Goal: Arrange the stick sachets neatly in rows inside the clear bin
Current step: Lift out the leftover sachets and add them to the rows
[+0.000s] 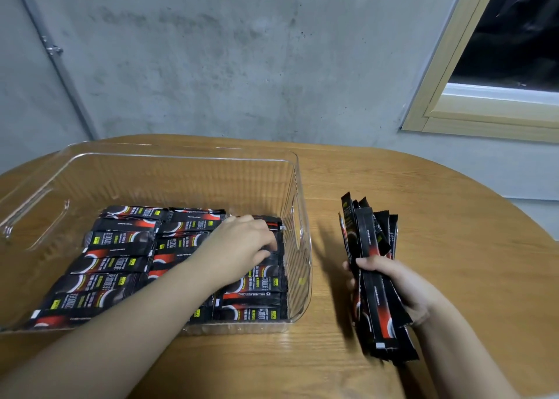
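Stick sachets: black/red, yellow tags, print unreadable; bundle in right hand.

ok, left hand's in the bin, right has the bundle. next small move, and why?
Probably settle that sachet flat and release: the left hand rests on the right-hand row in the clear bin, and the right hand grips a bundle of sachets waiting outside.

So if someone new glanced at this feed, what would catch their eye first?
Probably the black-and-red stick sachets lying in rows in the clear bin on the left of the wooden table, with the left hand reaching in among them. Next, the fanned bundle of sachets gripped by the right hand beside the bin.
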`<state>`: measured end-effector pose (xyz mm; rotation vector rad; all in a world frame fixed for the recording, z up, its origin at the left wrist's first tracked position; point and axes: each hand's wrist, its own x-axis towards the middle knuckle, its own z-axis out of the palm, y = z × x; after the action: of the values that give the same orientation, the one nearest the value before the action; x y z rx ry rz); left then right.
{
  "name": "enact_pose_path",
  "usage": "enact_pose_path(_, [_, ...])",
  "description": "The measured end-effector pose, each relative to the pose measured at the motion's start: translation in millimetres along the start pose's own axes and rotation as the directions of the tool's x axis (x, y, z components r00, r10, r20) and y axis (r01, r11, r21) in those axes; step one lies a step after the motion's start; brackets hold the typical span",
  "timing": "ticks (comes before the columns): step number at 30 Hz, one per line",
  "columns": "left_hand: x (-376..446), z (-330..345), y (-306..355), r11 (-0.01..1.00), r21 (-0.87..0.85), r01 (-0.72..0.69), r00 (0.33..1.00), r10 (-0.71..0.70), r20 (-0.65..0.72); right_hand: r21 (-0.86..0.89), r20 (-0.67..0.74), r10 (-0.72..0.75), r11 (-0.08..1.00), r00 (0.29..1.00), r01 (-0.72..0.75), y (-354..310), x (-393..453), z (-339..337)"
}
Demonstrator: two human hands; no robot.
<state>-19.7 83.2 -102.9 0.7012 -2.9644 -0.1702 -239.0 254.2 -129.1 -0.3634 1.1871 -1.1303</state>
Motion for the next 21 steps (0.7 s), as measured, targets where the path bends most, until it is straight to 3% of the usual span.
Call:
enact_pose_path(11, [-11.1, 8.1, 26.4, 1.0, -0.019, 0.017, 1.0, -0.017, -0.017, 0.009, 0.083, -0.029, 1.0, 0.996, 0.028, -1.3, -15.3, 11.4])
enact_pose_path(13, [-11.2, 4.7, 30.8, 0.994, -0.096, 0.058, 0.989, -0.07, -0.128, 0.02, 0.122, -0.037, 0.999, 0.992, 0.035, -2.0, -18.8, 13.3])
enact_pose_path(15, [-9.1, -4.8, 33.2, 0.978, -0.196, 0.077, 0.931, -0.141, -0.336, 0.03, 0.176, -0.066, 0.998, 0.982, 0.061, -3.3, -22.2, 15.2])
enact_pose_path(18, [1.7, -28.5, 36.4, 0.961, -0.246, -0.126, 0.819, -0.039, -0.573, 0.026, 0.224, -0.121, 0.993, 0.967, 0.118, -6.1, -25.4, 19.7])
enact_pose_path(21, [15.2, -50.1, 44.3, 0.919, -0.113, -0.377, 0.778, 0.248, -0.577, 0.012, 0.251, -0.175, 0.984, 0.952, 0.177, -7.9, -26.2, 24.3])
